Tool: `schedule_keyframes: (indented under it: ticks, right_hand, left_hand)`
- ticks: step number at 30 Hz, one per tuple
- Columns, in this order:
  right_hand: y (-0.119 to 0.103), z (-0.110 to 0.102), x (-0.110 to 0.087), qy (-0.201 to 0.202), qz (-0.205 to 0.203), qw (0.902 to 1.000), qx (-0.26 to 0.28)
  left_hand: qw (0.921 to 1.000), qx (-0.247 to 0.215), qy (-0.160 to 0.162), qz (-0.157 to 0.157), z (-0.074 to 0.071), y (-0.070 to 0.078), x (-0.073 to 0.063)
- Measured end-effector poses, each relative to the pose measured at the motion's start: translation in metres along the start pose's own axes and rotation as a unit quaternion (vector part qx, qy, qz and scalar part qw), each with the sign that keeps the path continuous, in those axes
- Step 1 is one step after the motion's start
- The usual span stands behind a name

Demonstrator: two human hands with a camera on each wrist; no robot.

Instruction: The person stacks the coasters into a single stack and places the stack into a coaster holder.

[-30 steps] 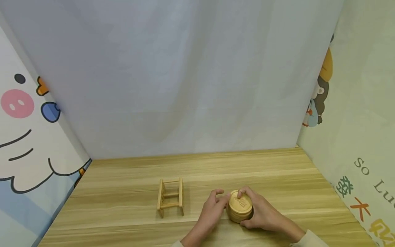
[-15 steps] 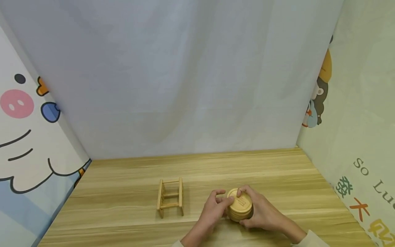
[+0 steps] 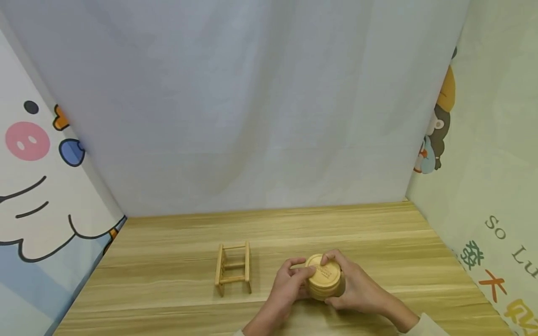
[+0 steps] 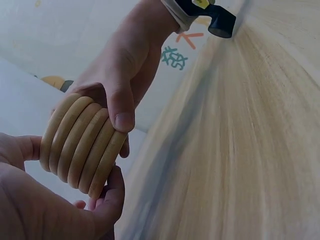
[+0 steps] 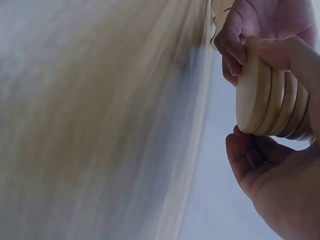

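Both hands hold a stack of several round wooden coasters (image 3: 325, 276) just above the table, in the right half of the head view. Engraved lettering marks the top coaster. My left hand (image 3: 286, 285) grips the stack's left side, its thumb on the top rim. From the right, my right hand (image 3: 360, 285) grips it between curled fingers and thumb. The left wrist view shows the layered edges of the coasters (image 4: 82, 145). Seen from the right wrist, the flat underside of the end coaster (image 5: 249, 97) faces the table, with a gap below it.
A small wooden rack (image 3: 233, 268) with upright side frames and crossbars stands left of the hands on the wood-grain table (image 3: 176, 303). A pale curtain (image 3: 269, 116) hangs behind the table. Printed cartoon panels flank it on the left (image 3: 42, 196) and right (image 3: 483, 154).
The coaster stack has shifted slightly left and up, into the left hand. The left thumb has come over onto the top coaster's rim. The rack has not moved.
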State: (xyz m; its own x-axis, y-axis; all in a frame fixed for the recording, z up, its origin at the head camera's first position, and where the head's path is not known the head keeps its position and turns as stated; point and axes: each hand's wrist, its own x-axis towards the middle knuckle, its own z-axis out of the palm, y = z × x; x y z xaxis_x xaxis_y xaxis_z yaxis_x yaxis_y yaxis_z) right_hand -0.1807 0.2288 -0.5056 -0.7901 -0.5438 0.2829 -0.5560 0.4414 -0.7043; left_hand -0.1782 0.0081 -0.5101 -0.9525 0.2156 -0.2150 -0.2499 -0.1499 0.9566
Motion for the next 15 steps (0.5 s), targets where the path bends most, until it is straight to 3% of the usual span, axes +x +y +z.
schedule_keyframes:
  ticks: [7,15]
  right_hand:
    - [-0.002,0.0,0.002,0.02,-0.008,0.9997,-0.007]
    - [-0.004,0.0,0.001,0.06,-0.029,0.9974,0.028]
  left_hand:
    - [0.9992,-0.037,-0.014,-0.003,-0.007,0.008,-0.006]
    - [0.9944,-0.094,-0.038,-0.03,-0.014,0.018,-0.011]
